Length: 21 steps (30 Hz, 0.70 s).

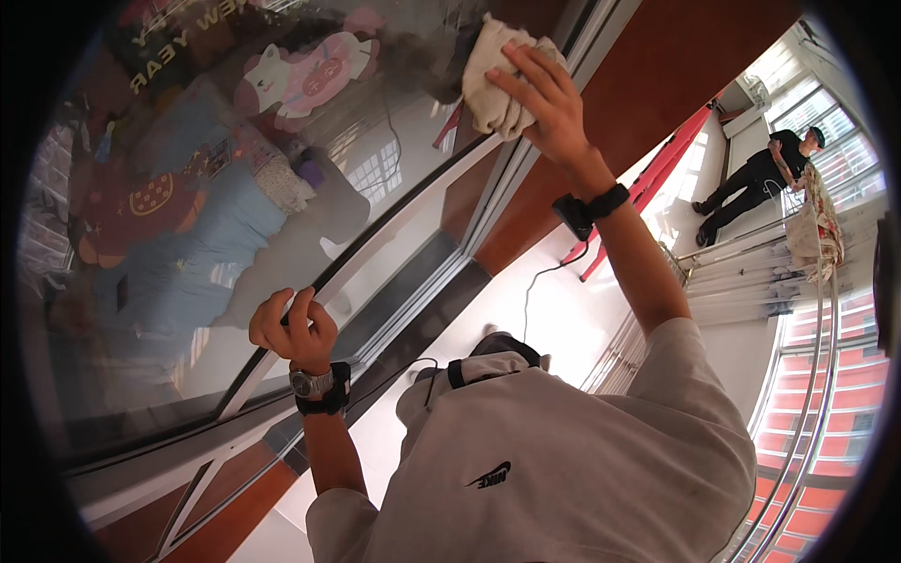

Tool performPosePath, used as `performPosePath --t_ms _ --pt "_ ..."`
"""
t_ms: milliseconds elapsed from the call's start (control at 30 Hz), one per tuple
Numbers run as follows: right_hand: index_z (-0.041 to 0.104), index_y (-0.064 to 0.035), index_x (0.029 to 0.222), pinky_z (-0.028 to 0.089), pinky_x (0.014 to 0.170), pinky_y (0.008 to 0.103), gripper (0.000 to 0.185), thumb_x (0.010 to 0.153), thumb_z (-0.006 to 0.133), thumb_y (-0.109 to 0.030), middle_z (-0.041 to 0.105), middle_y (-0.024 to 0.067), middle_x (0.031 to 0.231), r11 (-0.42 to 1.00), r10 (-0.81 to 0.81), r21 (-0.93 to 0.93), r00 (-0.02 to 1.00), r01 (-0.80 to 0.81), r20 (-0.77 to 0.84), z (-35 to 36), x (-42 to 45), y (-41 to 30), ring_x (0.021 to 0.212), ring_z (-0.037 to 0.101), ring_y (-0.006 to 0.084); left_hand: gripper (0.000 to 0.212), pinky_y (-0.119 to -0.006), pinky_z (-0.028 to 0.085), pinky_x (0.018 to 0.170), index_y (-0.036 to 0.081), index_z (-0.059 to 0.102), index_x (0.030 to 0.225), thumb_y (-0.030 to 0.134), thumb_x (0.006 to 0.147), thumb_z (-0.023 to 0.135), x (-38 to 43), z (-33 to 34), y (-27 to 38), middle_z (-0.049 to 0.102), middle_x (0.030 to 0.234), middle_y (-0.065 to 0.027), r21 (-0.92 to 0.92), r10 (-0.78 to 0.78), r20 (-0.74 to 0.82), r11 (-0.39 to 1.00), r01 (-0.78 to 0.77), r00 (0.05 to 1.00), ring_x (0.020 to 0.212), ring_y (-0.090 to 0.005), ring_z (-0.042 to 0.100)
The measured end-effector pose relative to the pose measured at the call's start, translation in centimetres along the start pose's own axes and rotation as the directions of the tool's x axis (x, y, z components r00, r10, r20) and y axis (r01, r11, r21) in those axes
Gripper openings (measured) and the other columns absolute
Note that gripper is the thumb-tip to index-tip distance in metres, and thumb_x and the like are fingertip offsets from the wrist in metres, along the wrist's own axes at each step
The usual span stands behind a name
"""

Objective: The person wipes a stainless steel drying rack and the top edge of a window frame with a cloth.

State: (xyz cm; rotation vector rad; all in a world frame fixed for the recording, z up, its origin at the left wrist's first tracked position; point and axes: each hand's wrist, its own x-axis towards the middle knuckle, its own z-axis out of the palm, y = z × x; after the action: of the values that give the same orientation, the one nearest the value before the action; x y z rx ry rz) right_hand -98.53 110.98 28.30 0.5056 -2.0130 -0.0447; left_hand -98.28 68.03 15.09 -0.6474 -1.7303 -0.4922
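Observation:
My right hand is spread over a folded, off-white cloth, which lies against the upper part of the glass pane beside its frame. A black strap with a small device and cable is on that wrist. Lower left, my left hand has its fingers curled around the dark edge of the window frame. A metal wristwatch and a black strap are on the left wrist. On the glass are a pink and white cartoon animal decal and gold lettering.
Metal sliding tracks run beside the pane. A red ladder stands on the pale floor behind. Farther right, a person in dark clothes stands near a metal rail with floral fabric over it. A cable hangs close to me.

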Motion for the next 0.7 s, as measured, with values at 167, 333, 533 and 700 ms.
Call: performPosePath --t_ms 167,333,533,700 --pt "0.06 -0.0041 0.14 0.045 0.111 0.0405 0.056 0.085 0.071 0.004 0.056 0.0231 0.146 0.974 0.223 0.021 0.946 -0.224 -0.234 -3.7 6.3 10.5 0.132 0.056 0.0402 0.025 -0.04 0.039 0.09 0.016 0.073 0.09 -0.005 0.082 0.065 0.0 0.2 0.2 0.062 0.11 -0.0012 0.164 -0.026 -0.029 0.986 0.03 0.999 0.107 -0.0238 0.051" --pt "0.062 -0.0053 0.135 0.044 0.111 0.0452 0.051 0.085 0.068 0.003 0.064 0.0228 0.134 0.95 0.296 0.197 0.901 -0.243 -0.318 -0.8 3.1 11.3 0.127 0.059 0.0423 0.02 -0.042 0.035 0.085 0.014 0.07 0.089 -0.002 0.082 0.06 -0.3 0.8 0.0 0.058 0.109 -0.0039 0.292 -0.036 -0.077 0.955 0.057 0.996 0.1 -0.0235 0.048" --pt "0.06 -0.0243 0.144 0.046 0.114 0.0439 0.085 0.068 0.064 0.014 0.045 0.0027 0.161 0.89 0.274 0.327 0.946 -0.318 0.176 2.0 -10.9 5.0 0.143 0.046 0.0359 0.014 -0.043 0.034 0.083 0.01 0.064 0.095 -0.001 0.088 0.059 -1.9 2.6 1.7 0.049 0.113 -0.0097 0.4 -0.152 -0.086 0.9 0.174 0.985 0.1 -0.026 0.042" --pt "0.057 -0.0244 0.146 0.047 0.112 0.045 0.085 0.07 0.068 0.01 0.044 -0.0005 0.162 0.921 0.233 0.193 0.877 -0.338 0.42 2.1 -16.9 7.4 0.137 0.05 0.0343 0.01 -0.043 0.037 0.085 0.005 0.064 0.101 0.0 0.094 0.058 -4.4 2.7 3.2 0.049 0.116 -0.0131 0.335 -0.268 -0.072 0.901 0.276 0.961 0.101 -0.0276 0.043"
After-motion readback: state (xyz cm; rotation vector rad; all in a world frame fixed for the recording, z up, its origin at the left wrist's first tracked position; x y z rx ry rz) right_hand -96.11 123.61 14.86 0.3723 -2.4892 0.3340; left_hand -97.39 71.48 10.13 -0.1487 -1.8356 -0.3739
